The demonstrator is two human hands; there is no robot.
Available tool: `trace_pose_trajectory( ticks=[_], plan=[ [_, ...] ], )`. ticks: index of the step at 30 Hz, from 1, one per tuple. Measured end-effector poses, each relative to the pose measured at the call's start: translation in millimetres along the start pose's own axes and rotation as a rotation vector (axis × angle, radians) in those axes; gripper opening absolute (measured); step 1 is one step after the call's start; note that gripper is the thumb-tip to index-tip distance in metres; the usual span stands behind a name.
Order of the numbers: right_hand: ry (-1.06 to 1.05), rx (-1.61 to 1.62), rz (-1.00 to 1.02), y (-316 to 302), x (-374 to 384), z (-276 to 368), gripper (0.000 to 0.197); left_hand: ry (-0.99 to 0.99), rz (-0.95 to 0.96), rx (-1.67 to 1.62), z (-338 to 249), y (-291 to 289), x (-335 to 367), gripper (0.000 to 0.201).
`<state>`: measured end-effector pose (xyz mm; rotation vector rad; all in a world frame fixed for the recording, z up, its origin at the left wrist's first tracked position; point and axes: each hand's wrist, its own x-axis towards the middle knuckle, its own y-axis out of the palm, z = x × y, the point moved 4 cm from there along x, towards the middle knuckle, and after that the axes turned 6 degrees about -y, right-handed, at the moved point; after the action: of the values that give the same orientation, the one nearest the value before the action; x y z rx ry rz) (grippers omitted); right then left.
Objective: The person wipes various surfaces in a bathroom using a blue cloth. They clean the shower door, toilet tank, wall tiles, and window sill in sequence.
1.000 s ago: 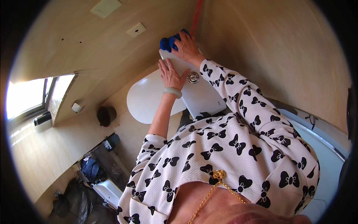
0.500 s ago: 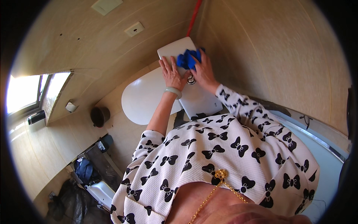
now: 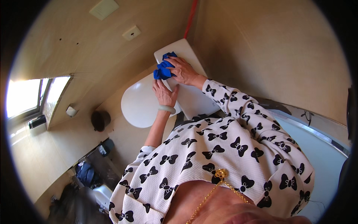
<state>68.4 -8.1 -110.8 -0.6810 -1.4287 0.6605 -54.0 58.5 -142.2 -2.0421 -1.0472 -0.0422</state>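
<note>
A blue cloth (image 3: 163, 71) lies bunched over the left edge of the white toilet tank (image 3: 185, 48). My right hand (image 3: 183, 71) presses on it from above, fingers curled over its right side. Just below the cloth, my left hand (image 3: 165, 93) rests with fingers stretched out where the tank meets the lowered white toilet lid (image 3: 140, 100); its fingertips reach the cloth's lower edge. A pale bangle (image 3: 166, 109) circles my left wrist. My right forearm now covers the middle of the tank top, hiding the flush button.
Beige walls close in behind and to the right, with a red pipe (image 3: 191, 18) in the corner. A dark bucket (image 3: 100, 120) stands on the floor to the left. A window (image 3: 28, 93) is at far left, and a pale blue panel with a metal rim (image 3: 311, 149) at right.
My right hand has carried the blue cloth leftward across the tank top to its left edge. My left hand has slid down and left, off the tank top toward the lid.
</note>
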Motion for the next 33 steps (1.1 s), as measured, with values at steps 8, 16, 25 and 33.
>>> trace_pose_trajectory(
  ticks=[8,16,25,33],
  plan=[
    [0.051,-0.545,0.046,-112.6,99.9,-48.0,0.025,0.211,0.016,0.097,-68.3,-16.7,62.3,0.069],
    [-0.087,-1.008,-0.559,-269.6,200.0,-11.3,0.033,-0.268,0.345,-0.854,-113.1,-10.6,146.9,0.076],
    [-0.237,-0.905,0.328,-142.7,148.0,-5.1,0.034,-0.502,0.452,-0.842,-111.3,18.7,134.2,0.072],
    [-0.238,-1.025,-0.328,-296.2,304.3,30.9,0.035,-0.003,0.049,-0.854,-196.3,-90.4,224.9,0.082]
  ],
)
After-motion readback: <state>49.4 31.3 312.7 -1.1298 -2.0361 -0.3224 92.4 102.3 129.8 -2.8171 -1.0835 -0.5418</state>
